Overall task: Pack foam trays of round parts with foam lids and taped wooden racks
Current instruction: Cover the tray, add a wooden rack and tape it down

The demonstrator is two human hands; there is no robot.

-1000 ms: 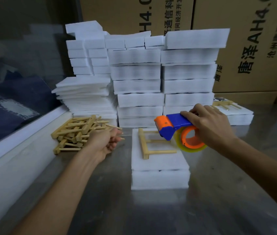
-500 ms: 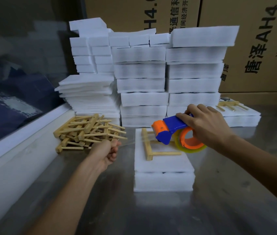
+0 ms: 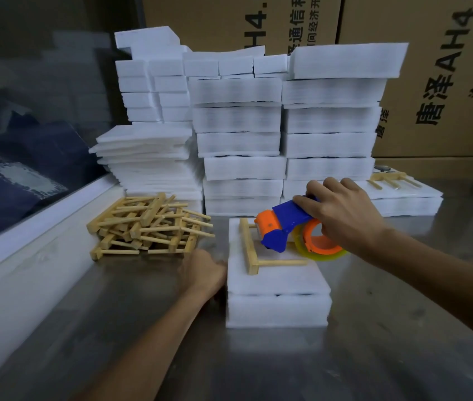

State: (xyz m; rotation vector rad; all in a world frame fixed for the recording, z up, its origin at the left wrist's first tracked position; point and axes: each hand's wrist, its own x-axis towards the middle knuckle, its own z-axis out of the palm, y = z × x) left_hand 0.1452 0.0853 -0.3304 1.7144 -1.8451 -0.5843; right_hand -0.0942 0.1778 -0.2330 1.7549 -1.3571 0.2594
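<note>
A white foam tray with a foam lid [image 3: 278, 282] stands as a low stack in the middle of the metal table. On the lid lies a wooden rack [image 3: 251, 250]. My right hand [image 3: 342, 215] grips a blue and orange tape dispenser [image 3: 284, 224] just above the rack, with its orange head over the lid's far left part. Against the stack's left side rests my left hand [image 3: 203, 273]; its fingers are hidden and no tape shows clearly there.
A heap of loose wooden racks [image 3: 148, 224] lies left of the stack. Tall piles of white foam pieces [image 3: 284, 125] stand behind it. A packed tray with a rack [image 3: 397, 192] sits at the right rear, before cardboard boxes [image 3: 432, 68]. A white ledge [image 3: 27, 256] borders the table on the left.
My left hand came from the rack heap down and right to the foam stack's left side. The dispenser dropped slightly lower and further left over the lid.
</note>
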